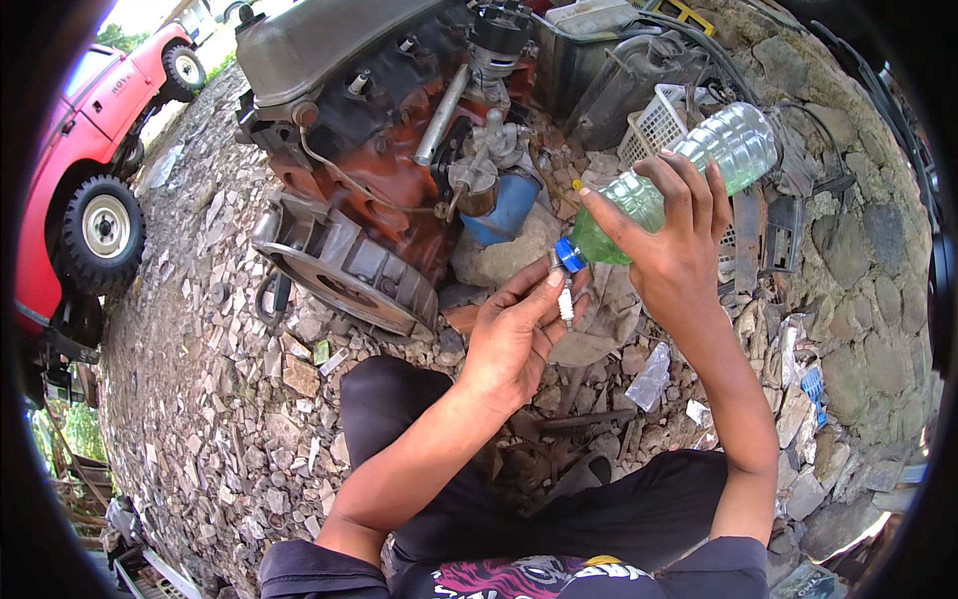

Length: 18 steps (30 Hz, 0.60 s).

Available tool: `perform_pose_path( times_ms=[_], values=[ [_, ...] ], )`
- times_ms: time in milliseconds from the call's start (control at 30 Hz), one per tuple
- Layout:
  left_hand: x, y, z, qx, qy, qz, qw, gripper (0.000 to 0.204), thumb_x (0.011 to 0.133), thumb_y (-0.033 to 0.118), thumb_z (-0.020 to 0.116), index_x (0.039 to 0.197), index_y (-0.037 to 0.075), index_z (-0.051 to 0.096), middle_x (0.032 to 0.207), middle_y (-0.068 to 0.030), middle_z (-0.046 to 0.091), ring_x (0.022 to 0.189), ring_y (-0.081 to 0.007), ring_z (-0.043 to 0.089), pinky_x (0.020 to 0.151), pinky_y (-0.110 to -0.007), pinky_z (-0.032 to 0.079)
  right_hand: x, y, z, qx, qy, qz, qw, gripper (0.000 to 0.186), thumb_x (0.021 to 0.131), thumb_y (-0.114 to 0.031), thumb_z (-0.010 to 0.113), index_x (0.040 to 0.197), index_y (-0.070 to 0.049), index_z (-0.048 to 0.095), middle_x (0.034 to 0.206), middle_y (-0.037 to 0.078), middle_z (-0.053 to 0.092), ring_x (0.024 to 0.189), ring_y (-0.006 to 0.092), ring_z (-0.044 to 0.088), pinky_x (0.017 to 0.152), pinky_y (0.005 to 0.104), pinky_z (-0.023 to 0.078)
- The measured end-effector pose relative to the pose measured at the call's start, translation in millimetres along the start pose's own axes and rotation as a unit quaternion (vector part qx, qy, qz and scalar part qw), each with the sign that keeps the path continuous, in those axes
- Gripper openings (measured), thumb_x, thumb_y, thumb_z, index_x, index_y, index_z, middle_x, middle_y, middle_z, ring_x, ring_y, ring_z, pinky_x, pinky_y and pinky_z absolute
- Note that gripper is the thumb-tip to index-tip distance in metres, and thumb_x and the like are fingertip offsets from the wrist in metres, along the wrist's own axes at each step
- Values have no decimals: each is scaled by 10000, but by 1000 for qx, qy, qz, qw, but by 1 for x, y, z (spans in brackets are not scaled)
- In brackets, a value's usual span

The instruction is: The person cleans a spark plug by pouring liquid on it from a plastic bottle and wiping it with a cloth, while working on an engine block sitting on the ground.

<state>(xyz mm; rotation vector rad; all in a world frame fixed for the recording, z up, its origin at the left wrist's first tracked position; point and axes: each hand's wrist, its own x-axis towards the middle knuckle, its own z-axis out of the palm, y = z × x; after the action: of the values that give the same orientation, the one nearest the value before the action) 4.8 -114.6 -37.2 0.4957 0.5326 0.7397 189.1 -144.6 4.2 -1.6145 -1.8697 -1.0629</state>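
Note:
My left hand (pixel 511 344) is closed on a spark plug (pixel 567 303), its white insulator showing below the fingers. My right hand (pixel 671 230) grips a clear plastic bottle (pixel 726 145) with greenish liquid in it. The bottle is tilted, its base up to the right and its blue cap (pixel 570 254) down at the left fingertips, by the top of the spark plug. Whether cap and plug touch, I cannot tell. Beyond my hands stands a red-orange engine block (pixel 394 225) with a grey cover (pixel 329 50) and a blue cup-like container (pixel 504 210) at its side.
A bell-shaped metal housing (pixel 344 275) juts from the engine toward me. Stones and rubble (pixel 239 399) cover the ground. A white plastic basket (pixel 657 125) and dark containers (pixel 639 85) lie behind the bottle. At the right rises a stone wall (pixel 868 250); a red vehicle (pixel 75 170) stands far left.

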Motion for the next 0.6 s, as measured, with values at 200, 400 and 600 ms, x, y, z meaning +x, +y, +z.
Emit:
perform_pose_path(
  times_ms=[200, 400, 600],
  values=[
    [5, -2, -7, -14, 12, -7, 1000, 449, 986, 110, 629, 1382, -38, 477, 1284, -149, 630, 1243, -224, 604, 1069, -392, 508, 9, 1, -1, 7, -16, -21, 1000, 419, 779, -129, 631, 1133, -327, 732, 1231, 55, 546, 1279, 272, 478, 1171, 507, 252],
    [6, -5, -8, -9, 18, -5, 1000, 457, 958, 71, 661, 1362, -41, 478, 1285, -158, 625, 1245, -245, 599, 1071, -418, 509, 14, -1, 2, -7, 3, -22, 1000, 351, 773, -208, 624, 1085, -327, 731, 1193, 69, 561, 1235, 270, 518, 1163, 509, 269],
    [8, -3, -9, -16, 29, -8, 999, 414, 950, 63, 668, 1313, -38, 496, 1282, -162, 627, 1244, -251, 600, 1074, -424, 507, 18, 1, -2, -1, -21, -20, 1000, 420, 761, -136, 656, 1129, -323, 731, 1219, 51, 553, 1261, 268, 496, 1167, 508, 260]
  ],
)
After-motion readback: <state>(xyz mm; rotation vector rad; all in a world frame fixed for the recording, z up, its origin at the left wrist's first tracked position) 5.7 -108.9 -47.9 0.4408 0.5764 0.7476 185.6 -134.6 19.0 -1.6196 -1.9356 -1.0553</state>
